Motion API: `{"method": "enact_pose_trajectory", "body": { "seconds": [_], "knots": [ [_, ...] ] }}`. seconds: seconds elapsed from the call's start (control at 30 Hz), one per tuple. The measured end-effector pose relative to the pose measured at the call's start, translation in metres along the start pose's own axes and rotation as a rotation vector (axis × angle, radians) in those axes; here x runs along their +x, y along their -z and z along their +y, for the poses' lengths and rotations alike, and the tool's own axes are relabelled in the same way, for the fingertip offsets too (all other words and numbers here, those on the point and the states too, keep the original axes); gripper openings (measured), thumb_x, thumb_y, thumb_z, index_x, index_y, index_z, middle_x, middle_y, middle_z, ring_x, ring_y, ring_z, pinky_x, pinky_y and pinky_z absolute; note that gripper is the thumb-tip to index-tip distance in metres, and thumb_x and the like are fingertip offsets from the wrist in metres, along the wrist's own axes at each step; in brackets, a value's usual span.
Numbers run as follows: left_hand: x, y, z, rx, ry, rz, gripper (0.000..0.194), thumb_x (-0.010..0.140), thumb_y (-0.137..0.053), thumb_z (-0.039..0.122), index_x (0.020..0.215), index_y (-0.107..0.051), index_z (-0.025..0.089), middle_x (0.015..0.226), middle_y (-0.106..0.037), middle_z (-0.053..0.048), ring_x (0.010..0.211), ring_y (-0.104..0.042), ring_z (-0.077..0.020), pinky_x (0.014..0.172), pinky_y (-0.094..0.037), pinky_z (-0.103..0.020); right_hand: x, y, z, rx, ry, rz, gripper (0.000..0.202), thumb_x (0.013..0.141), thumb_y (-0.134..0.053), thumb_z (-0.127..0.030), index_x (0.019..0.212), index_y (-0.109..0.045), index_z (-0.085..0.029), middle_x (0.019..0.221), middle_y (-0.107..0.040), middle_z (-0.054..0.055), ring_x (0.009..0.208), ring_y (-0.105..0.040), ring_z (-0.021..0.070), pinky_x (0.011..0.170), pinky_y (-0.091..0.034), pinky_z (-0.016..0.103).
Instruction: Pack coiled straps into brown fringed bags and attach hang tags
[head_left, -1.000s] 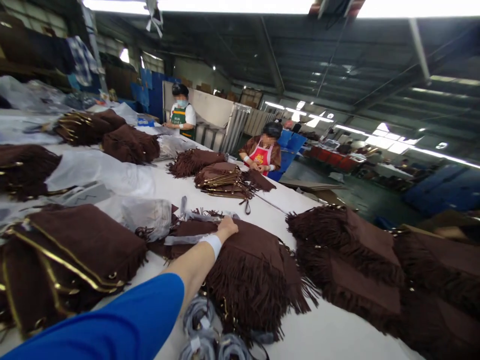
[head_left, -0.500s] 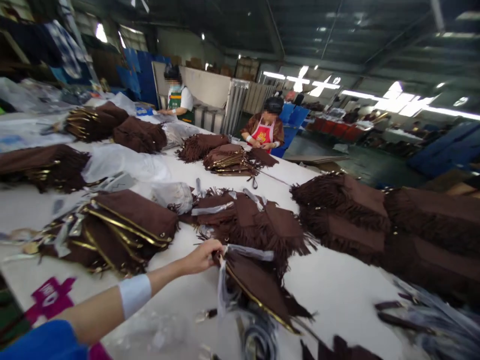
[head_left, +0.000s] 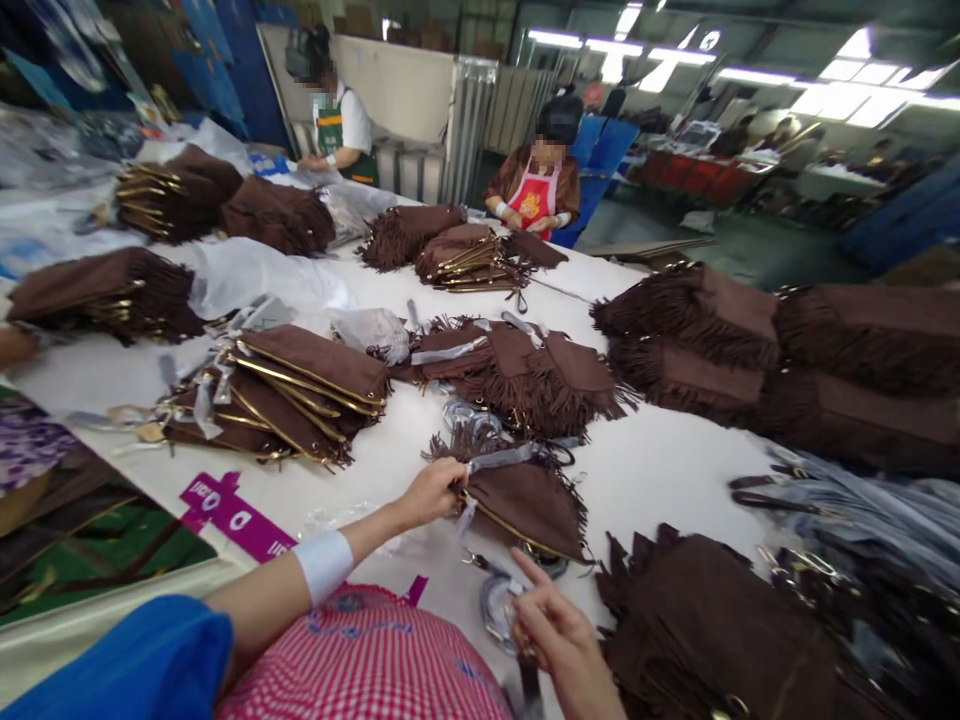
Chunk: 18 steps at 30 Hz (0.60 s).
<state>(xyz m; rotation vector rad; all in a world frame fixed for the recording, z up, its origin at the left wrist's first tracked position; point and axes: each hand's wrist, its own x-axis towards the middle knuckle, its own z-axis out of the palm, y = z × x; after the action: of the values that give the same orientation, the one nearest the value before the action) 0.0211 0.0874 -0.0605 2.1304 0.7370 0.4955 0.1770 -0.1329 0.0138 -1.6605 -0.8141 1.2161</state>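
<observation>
My left hand (head_left: 435, 490) is closed on the corner of a brown fringed bag (head_left: 525, 505) with a gold zip edge. A clear plastic-wrapped strip (head_left: 506, 458) lies along the bag's top. My right hand (head_left: 559, 635) is low in front, its index finger stretched out and the other fingers curled round a dark strap (head_left: 529, 680) that hangs below them. Beside it, a coiled strap in clear plastic (head_left: 496, 605) lies on the table near the bag. What the curled fingers cover is partly hidden.
Stacked brown bags with gold zips (head_left: 300, 390) lie left, fringed bags (head_left: 525, 370) behind, more piles (head_left: 697, 310) right. Brown pieces (head_left: 697, 620) and wrapped straps (head_left: 855, 500) fill the near right. Two co-workers, one in a red apron (head_left: 536, 195), stand across the white table (head_left: 652, 490).
My right hand has come into view at the bottom with a strap. The bag in my left hand now lies flatter on the table. The view has tilted down, showing a checked apron.
</observation>
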Motion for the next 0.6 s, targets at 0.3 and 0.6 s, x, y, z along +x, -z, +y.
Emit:
{"method": "enact_pose_trajectory", "body": {
  "seconds": [0.3,0.6],
  "knots": [
    [-0.012,0.010,-0.002,0.073,-0.121,-0.025,0.018,0.070,-0.045,0.000,0.075,-0.049,0.017,0.079,-0.051,-0.001,0.077,-0.047,-0.0149,0.069,-0.034,-0.023,0.062,-0.036,0.031,-0.281,0.064,-0.035,0.036,0.073,-0.058,-0.053,0.056,-0.054,-0.021,0.058,-0.054,0.000,0.060,-0.052,0.0166,0.059,-0.041,0.026],
    [-0.018,0.026,-0.055,0.459,0.188,-0.210,0.046,0.064,-0.054,0.000,0.106,-0.059,0.017,0.130,-0.050,-0.015,0.120,-0.046,-0.0319,0.098,-0.037,-0.047,0.018,0.079,0.091,-0.384,-0.187,0.182,0.051,0.066,-0.055,-0.070,0.058,-0.057,-0.020,0.042,-0.043,-0.004,0.042,-0.041,0.0135,0.045,-0.029,0.026]
  ]
}}
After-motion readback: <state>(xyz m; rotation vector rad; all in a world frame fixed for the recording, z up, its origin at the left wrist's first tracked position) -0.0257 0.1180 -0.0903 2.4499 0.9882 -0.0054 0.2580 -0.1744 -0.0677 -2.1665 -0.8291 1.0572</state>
